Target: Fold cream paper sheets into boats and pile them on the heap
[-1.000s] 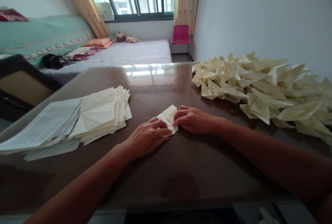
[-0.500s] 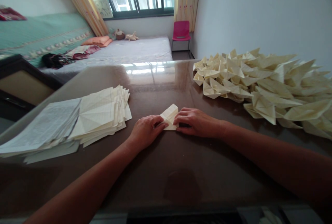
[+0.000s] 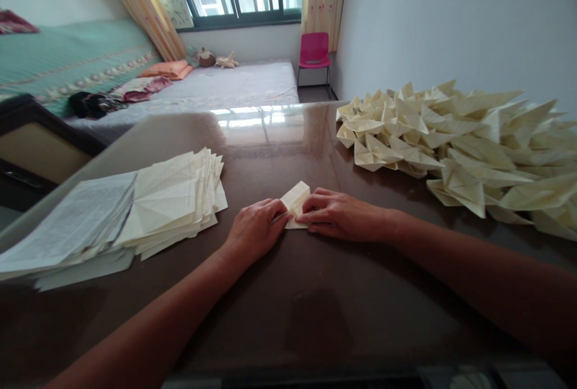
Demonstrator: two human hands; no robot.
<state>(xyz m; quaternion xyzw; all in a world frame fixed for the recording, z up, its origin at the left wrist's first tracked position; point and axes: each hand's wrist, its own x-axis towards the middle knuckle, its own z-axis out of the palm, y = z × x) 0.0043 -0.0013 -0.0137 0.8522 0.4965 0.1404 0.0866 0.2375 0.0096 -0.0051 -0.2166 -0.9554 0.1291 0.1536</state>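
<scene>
Left grip [image 3: 256, 224], right grip [image 3: 337, 214], paper [image 3: 296, 195] between

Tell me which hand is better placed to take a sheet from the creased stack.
The left hand, likely: the creased stack lies nearer it, to the left; the right hand is farther across. Both hands are on the folded paper, though.

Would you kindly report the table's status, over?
Left hand, right hand: both holding folded paper. Tabletop beneath. Paper sheets left, origami pile right, neither obstructing.

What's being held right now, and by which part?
A small folded paper, by its lower part: the left hand at its left edge, the right hand at its right side. Exact fingertip contact is partly hidden.
</scene>
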